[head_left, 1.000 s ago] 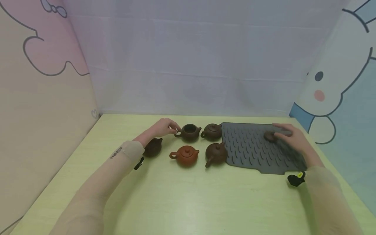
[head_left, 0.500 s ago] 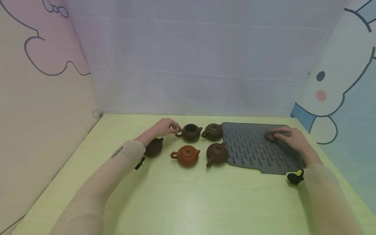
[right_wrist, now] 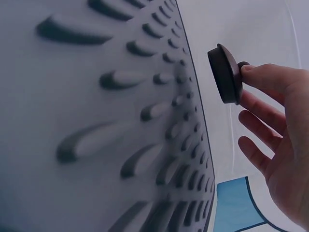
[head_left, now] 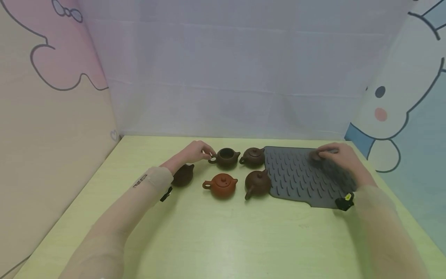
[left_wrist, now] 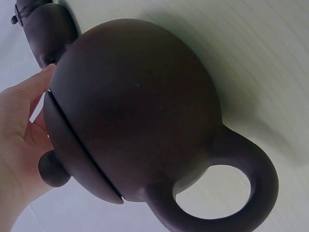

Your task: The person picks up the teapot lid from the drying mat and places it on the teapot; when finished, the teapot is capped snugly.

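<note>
My right hand (head_left: 339, 157) pinches the knob of a dark brown teapot lid (right_wrist: 227, 75), which is raised above the grey ridged mat (head_left: 289, 174). In the right wrist view the other fingers spread below the knob. At the back of the table, my left hand (head_left: 195, 152) pinches the handle of a dark brown teapot (head_left: 225, 158) whose top is uncovered. Another dark teapot (left_wrist: 135, 106), lidded, sits under my left wrist and fills the left wrist view, hiding part of the left fingers.
An orange-brown teapot (head_left: 223, 186) stands in front of the uncovered one. Two more dark lidded teapots, one at the back (head_left: 253, 157) and one nearer (head_left: 258, 183), stand at the mat's left edge. A pale curtain (head_left: 223, 77) hangs behind the table (head_left: 223, 240).
My right hand has closed its fingers on the lid's knob and lifted the lid off the mat, moving slightly left and up. The left hand stays at the teapot handle.
</note>
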Motion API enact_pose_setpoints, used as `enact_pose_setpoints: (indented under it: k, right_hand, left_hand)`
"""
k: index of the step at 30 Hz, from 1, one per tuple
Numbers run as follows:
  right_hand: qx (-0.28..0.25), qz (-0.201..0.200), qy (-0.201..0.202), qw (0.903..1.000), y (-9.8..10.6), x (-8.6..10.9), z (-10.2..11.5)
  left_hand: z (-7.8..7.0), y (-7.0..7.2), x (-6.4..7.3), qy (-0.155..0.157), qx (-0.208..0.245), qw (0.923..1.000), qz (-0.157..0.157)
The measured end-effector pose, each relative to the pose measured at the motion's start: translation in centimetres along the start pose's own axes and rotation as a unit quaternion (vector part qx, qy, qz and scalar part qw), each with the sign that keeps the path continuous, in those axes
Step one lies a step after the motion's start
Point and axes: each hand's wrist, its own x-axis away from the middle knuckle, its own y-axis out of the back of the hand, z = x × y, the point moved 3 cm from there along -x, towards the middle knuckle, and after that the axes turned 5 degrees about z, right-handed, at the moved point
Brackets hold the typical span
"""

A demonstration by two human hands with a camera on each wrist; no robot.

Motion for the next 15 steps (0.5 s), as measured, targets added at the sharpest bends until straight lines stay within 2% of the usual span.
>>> enact_pose_setpoints:
  k: [6,12,15]
  right_hand:
    - [-0.020,-0.013,0.025,0.9994,0.4,-0.7,1.8]
    - [-0.012,-0.026,0.052,0.9982,0.6,-1.8,4.0]
    - [-0.007,-0.027,0.049,0.9984,0.6,-2.4,5.1]
  left_hand:
    - [-0.1,-0.1,0.0,-0.005,-0.004,1.0000,-0.003]
    - [-0.2,-0.1,0.1,-0.009,-0.011,0.9999,-0.007]
    - [-0.3,0.0,0.2,-0.008,-0.012,0.9999,-0.007]
